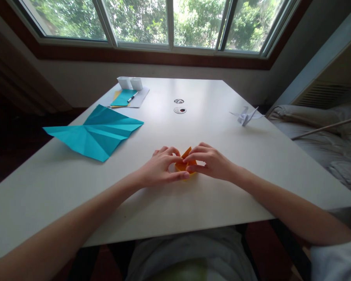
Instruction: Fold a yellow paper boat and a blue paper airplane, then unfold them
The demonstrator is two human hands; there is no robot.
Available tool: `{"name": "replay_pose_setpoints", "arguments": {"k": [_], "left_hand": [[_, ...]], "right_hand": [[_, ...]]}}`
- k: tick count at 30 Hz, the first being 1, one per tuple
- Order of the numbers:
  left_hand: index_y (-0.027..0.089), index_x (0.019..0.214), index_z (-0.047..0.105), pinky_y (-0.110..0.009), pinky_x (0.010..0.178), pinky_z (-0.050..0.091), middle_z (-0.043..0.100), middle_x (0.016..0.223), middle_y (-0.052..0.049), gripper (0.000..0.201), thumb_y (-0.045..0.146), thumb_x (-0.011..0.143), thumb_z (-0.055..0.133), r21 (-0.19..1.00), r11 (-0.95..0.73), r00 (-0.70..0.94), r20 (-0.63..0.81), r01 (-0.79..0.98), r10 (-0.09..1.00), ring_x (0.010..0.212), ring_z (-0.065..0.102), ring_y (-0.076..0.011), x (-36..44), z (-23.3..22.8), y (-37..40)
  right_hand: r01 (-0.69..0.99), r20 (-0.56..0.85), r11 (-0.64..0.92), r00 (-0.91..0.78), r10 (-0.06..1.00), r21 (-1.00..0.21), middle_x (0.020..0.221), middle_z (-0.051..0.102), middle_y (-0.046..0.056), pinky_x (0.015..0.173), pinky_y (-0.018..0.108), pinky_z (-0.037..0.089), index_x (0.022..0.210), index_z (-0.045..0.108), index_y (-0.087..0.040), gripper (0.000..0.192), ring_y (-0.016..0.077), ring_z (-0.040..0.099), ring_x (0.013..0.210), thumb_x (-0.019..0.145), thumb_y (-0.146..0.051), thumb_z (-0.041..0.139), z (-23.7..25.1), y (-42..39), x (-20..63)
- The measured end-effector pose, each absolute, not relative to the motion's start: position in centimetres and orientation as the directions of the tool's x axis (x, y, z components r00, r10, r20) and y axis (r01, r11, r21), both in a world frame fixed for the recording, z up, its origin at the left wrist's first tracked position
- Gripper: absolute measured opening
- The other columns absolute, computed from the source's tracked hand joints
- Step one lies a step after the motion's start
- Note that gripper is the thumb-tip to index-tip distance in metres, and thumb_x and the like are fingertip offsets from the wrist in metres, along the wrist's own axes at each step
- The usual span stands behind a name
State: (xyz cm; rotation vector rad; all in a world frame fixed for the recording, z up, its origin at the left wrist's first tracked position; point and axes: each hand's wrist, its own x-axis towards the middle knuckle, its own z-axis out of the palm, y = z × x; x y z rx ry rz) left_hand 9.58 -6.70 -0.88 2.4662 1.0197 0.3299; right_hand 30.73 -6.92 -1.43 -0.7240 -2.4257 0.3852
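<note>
Orange paper (186,163) mostly hidden under fingers (175,152)

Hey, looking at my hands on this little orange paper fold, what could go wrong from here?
Both hands, left hand and right hand, pinch the small orange paper, mostly hiding it; a crease could easily land off line unseen. The paper is tiny against the fingers, so hard pressing might tear or crumple it. The big blue sheet overhangs the table edge and might slide off.
</note>
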Motion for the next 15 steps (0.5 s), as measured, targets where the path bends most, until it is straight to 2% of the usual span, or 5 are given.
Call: {"name": "replay_pose_setpoints", "arguments": {"k": [6, 9, 12, 15], "left_hand": [[0.031, 0.097, 0.066, -0.043, 0.091, 0.03, 0.054, 0.103, -0.004, 0.041, 0.061, 0.076, 0.048, 0.487, -0.631, 0.702, 0.051, 0.603, 0.71, 0.101, 0.044, -0.0243, 9.6, -0.9, -6.7], [0.031, 0.098, 0.066, -0.043, 0.091, 0.031, 0.054, 0.103, -0.005, 0.04, 0.06, 0.077, 0.049, 0.495, -0.632, 0.706, 0.05, 0.597, 0.706, 0.101, 0.044, -0.0245, 9.6, -0.9, -6.7], [0.031, 0.097, 0.066, -0.044, 0.091, 0.031, 0.054, 0.104, -0.005, 0.038, 0.059, 0.078, 0.049, 0.499, -0.637, 0.716, 0.045, 0.588, 0.696, 0.102, 0.044, -0.0249, 9.5, -0.9, -6.8], [0.028, 0.102, 0.062, -0.043, 0.092, 0.033, 0.054, 0.106, -0.006, 0.038, 0.055, 0.079, 0.05, 0.549, -0.64, 0.717, 0.102, 0.538, 0.69, 0.103, 0.046, -0.024, 9.4, -0.8, -6.8]], "right_hand": [[0.373, 0.43, 0.804, -0.699, 0.571, -0.463, 0.091, 0.066, 0.004, 0.079, 0.029, 0.045, 0.095, 0.065, -0.023, 0.016, 0.0141, 0.057, 0.083, 0.084, -0.029, 0.056, -1.6, -6.5, 31.0], [0.319, 0.44, 0.821, -0.722, 0.534, -0.472, 0.092, 0.066, 0.004, 0.079, 0.029, 0.045, 0.094, 0.065, -0.023, 0.015, 0.0138, 0.057, 0.084, 0.084, -0.028, 0.056, -1.9, -6.1, 31.3], [0.282, 0.455, 0.861, -0.755, 0.472, -0.424, 0.092, 0.066, 0.005, 0.077, 0.028, 0.045, 0.09, 0.065, -0.021, 0.015, 0.0139, 0.056, 0.083, 0.085, -0.028, 0.053, -1.9, -5.8, 31.4], [0.336, 0.47, 0.885, -0.755, 0.457, -0.322, 0.084, 0.066, 0.005, 0.071, 0.028, 0.045, 0.082, 0.066, -0.021, 0.019, 0.0148, 0.054, 0.076, 0.087, -0.03, 0.05, -1.4, -5.8, 31.4]]}}
